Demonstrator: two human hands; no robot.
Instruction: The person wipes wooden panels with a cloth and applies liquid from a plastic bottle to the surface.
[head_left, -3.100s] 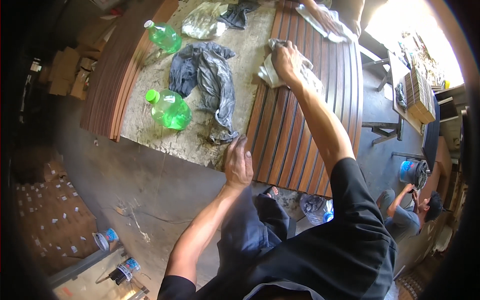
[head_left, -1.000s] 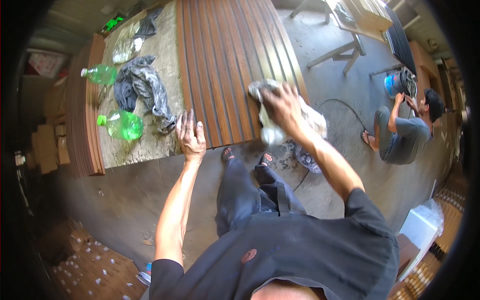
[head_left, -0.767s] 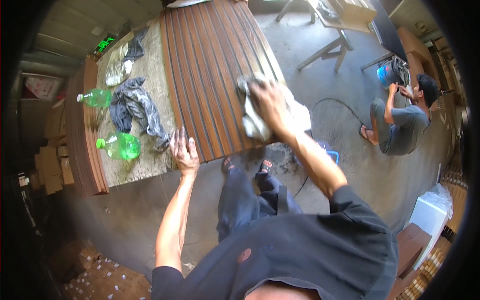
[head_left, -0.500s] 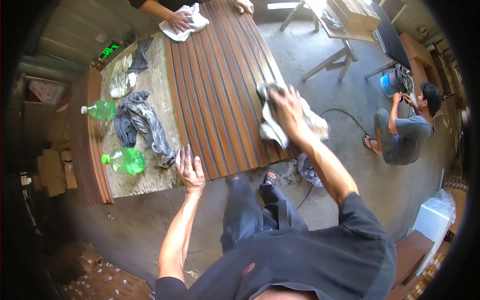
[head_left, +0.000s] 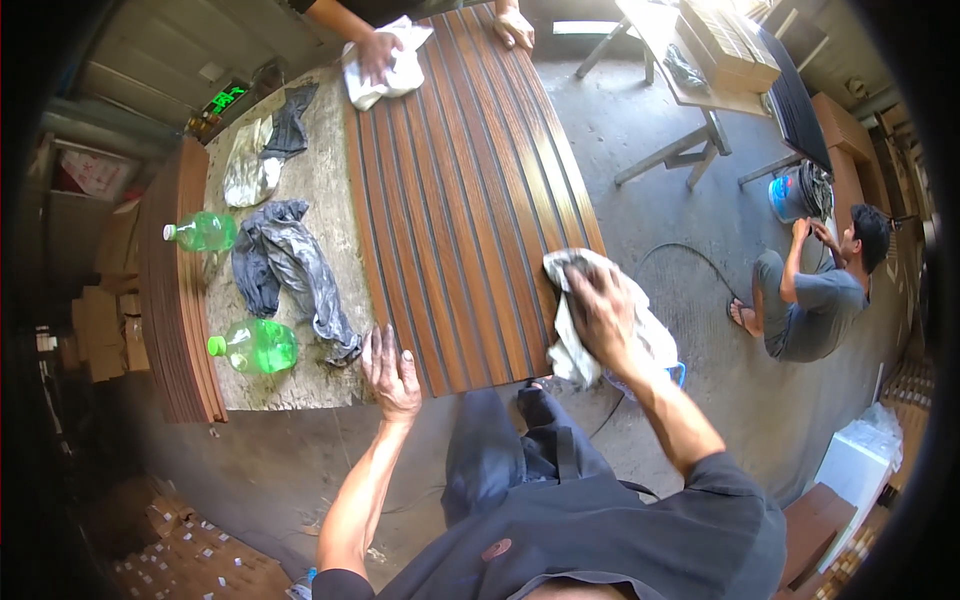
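A brown wood-grain slatted panel (head_left: 470, 200) with dark grooves lies on a worn board table (head_left: 325, 150). My right hand (head_left: 603, 312) presses a white cloth (head_left: 570, 345) against the panel's right edge near its front corner, and part of the cloth hangs past the edge. At the panel's near left corner rests my left hand (head_left: 390, 378), its fingers stretched out and holding nothing. Beside it on the table lies a crumpled grey cloth (head_left: 290, 260). Across the panel, a co-worker's hand (head_left: 378, 58) lies on another white cloth (head_left: 400, 78), and a second hand (head_left: 514, 28) touches the far edge.
Two green bottles, one farther (head_left: 208, 232) and one nearer (head_left: 258, 346), lie at the table's left by a stack of brown boards (head_left: 170, 300). To the right, a person (head_left: 815, 290) squats near a bucket (head_left: 795, 195). A trestle table (head_left: 690, 90) stands behind; a cable (head_left: 690, 250) crosses the floor.
My right hand has drawn the cloth along the panel's right edge toward me. My left hand stays at the near left corner. The whole view has shifted slightly.
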